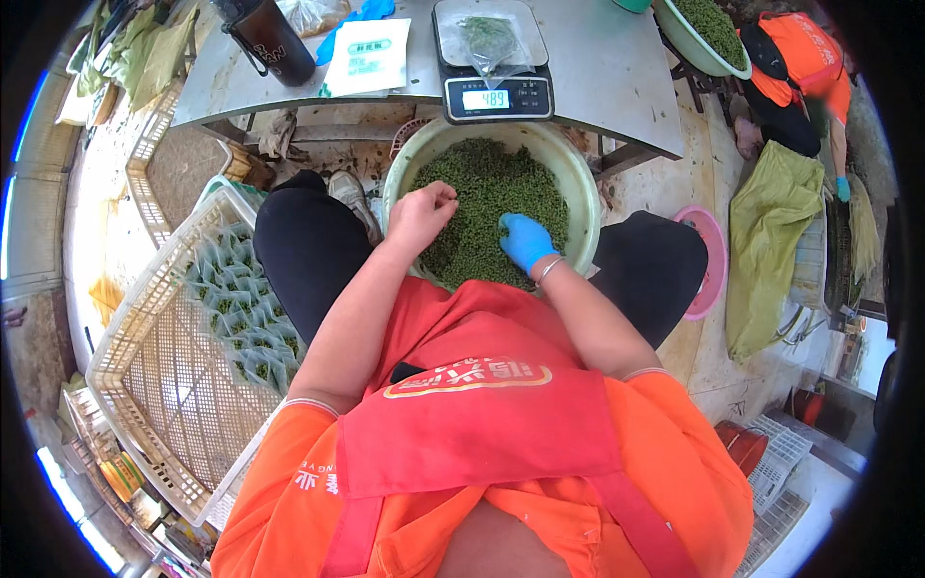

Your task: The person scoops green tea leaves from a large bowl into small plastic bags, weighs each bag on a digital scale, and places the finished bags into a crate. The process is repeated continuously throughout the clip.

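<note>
A large pale green plastic basin (587, 217) stands between my knees, filled with small green berries (477, 209) that look like green Sichuan peppercorns. My left hand (425, 213) is bare and hovers over the basin's left side, thumb and fingertips drawn together. Whether it pinches anything is too small to tell. In a blue glove, my right hand (527, 241) reaches into the basin at the right, fingers curled down at the berries; what lies under them is hidden. Beyond the basin, a digital scale (498, 100) with a lit display carries a clear plastic bag (493, 45) of green berries.
A metal table (607, 94) holds a dark tumbler (271, 43) and a printed white packet (368, 58). At left, a plastic crate (166, 376) contains many filled bags (246, 311). A pink basin (707, 260) sits right; beyond, a person (798, 65) bends near a green sack (769, 253).
</note>
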A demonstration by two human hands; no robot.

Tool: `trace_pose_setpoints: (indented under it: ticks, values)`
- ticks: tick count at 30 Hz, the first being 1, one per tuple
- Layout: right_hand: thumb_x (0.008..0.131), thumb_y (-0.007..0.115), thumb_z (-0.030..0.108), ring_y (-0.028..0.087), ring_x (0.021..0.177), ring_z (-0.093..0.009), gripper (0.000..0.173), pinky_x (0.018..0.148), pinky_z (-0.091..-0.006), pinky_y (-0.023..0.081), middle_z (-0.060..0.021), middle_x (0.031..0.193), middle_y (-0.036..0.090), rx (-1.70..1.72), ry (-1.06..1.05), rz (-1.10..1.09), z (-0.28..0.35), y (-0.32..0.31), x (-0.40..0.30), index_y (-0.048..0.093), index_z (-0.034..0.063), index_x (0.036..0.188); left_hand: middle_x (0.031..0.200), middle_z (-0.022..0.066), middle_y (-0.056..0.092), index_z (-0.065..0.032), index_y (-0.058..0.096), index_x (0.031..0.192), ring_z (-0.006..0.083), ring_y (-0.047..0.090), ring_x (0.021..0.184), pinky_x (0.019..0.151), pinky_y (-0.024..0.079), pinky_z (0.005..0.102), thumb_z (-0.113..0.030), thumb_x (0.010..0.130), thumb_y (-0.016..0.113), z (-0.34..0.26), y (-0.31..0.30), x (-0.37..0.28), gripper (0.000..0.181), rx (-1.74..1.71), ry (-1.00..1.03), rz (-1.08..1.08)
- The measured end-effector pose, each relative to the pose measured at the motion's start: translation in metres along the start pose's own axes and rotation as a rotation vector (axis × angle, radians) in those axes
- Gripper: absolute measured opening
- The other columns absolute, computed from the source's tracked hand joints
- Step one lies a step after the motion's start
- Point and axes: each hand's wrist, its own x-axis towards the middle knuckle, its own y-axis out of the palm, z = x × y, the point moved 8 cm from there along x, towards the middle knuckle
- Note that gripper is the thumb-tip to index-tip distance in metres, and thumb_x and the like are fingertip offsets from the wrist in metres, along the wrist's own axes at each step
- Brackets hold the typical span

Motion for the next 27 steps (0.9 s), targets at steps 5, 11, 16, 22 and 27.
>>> trace_pose_setpoints:
  ticks: [5,11,16,22,27]
  values:
    - [0.081,0.061,0.007,0.059,0.057,-0.011,0.008,0.052,-0.0243,0.051,-0.0040,0.073,0.061,1.034,0.348,0.277,0.008,-0.025,0.000,0.060,0.0035,0.088,0.104,0.0087,0.063,-0.0076,0.054,0.116,0.0137,0.064,0.066,0.065,0.050,0.0285,-0.010,0.079,0.063,-0.006,0.024,-0.006,0.039,-0.089,0.069,0.166]
    - [0.083,0.061,0.010,0.059,0.062,-0.010,0.018,0.057,-0.0241,0.052,-0.0028,0.080,0.061,1.326,0.274,0.245,0.044,-0.073,-0.007,0.058,0.0047,0.100,0.112,0.0147,0.058,0.0013,0.041,0.124,0.0128,0.062,0.065,0.064,0.049,0.0245,-0.003,0.087,0.047,-0.035,0.053,-0.018,0.037,-0.678,-0.002,0.511]
    - [0.083,0.060,0.008,0.060,0.063,-0.010,0.019,0.058,-0.0246,0.052,-0.0030,0.082,0.062,1.366,0.216,0.190,0.068,-0.109,-0.003,0.059,0.0038,0.101,0.093,0.0098,0.065,0.0012,0.052,0.106,0.0112,0.060,0.060,0.060,0.047,0.0225,-0.015,0.093,0.046,-0.033,0.039,-0.014,0.022,-0.663,-0.010,0.410]
    - [0.082,0.058,0.003,0.061,0.064,-0.013,0.015,0.058,-0.0243,0.053,-0.0060,0.082,0.062,1.241,-0.009,-0.246,0.097,-0.180,0.051,0.059,-0.0005,0.097,0.091,0.0093,0.064,0.0021,0.052,0.103,0.0105,0.059,0.066,0.063,0.050,0.0241,-0.008,0.090,0.051,-0.010,0.039,-0.001,0.017,-0.669,-0.051,0.291]
    - [0.083,0.056,-0.001,0.058,0.093,-0.014,0.032,0.083,-0.0258,0.049,-0.0114,0.105,0.060,1.288,-0.102,-0.632,0.104,-0.186,0.069,0.053,-0.0064,0.115,0.091,0.0091,0.064,0.0028,0.052,0.104,0.0103,0.058,0.068,0.064,0.050,0.0238,-0.007,0.089,0.051,-0.009,0.038,-0.005,0.018,-0.618,-0.040,0.285]
